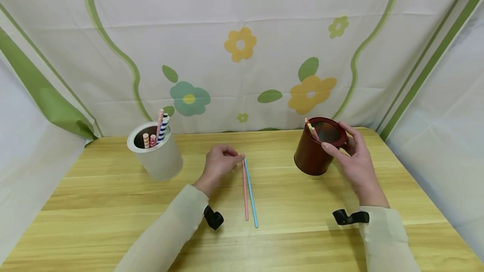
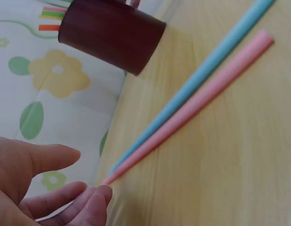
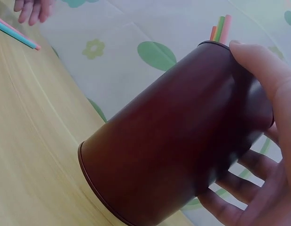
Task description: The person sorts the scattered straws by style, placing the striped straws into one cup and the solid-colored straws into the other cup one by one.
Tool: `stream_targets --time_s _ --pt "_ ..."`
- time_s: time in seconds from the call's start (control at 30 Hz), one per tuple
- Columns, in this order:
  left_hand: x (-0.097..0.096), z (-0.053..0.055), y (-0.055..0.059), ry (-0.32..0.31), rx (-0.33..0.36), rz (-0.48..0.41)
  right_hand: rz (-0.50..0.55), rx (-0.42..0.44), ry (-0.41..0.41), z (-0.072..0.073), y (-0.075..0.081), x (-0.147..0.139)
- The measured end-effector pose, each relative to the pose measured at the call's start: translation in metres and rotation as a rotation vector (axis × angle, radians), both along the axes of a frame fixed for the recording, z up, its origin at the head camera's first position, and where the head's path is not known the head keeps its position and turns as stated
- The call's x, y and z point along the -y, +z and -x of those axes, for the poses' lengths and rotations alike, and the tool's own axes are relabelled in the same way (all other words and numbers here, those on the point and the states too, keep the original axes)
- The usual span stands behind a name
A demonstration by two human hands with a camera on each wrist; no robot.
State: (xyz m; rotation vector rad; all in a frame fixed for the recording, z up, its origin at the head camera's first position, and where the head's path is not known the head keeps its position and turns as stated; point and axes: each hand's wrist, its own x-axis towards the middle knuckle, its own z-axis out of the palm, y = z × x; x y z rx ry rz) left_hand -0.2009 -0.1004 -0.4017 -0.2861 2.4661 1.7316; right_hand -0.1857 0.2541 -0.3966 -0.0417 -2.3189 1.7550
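On the table a pink straw (image 1: 245, 196) and a light blue straw (image 1: 251, 196) lie side by side, their far ends close together. My left hand (image 1: 221, 163) is at those far ends, its thumb apart from the fingers; in the left wrist view the fingertips (image 2: 104, 190) are at the pink straw's tip, and whether they touch it I cannot tell. My right hand (image 1: 355, 160) grips the dark red-brown cup (image 1: 311, 154) from its right side, thumb at the rim and fingers round the side. Several thin coloured straws (image 3: 222, 29) stick up out of this cup.
A white cup (image 1: 160, 160) stands on the left side of the table, with several thicker patterned straws (image 1: 161, 129) in it. A flowered cloth (image 1: 242, 87) hangs behind the wooden table (image 1: 113, 205). Pale cloth walls flank both sides.
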Motion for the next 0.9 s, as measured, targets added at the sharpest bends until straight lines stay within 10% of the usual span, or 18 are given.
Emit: stream_targets --time_s 0.9 --pt "-0.016 0.007 -0.015 -0.001 0.036 0.163 0.062 -0.001 -0.008 0.002 -0.004 0.002"
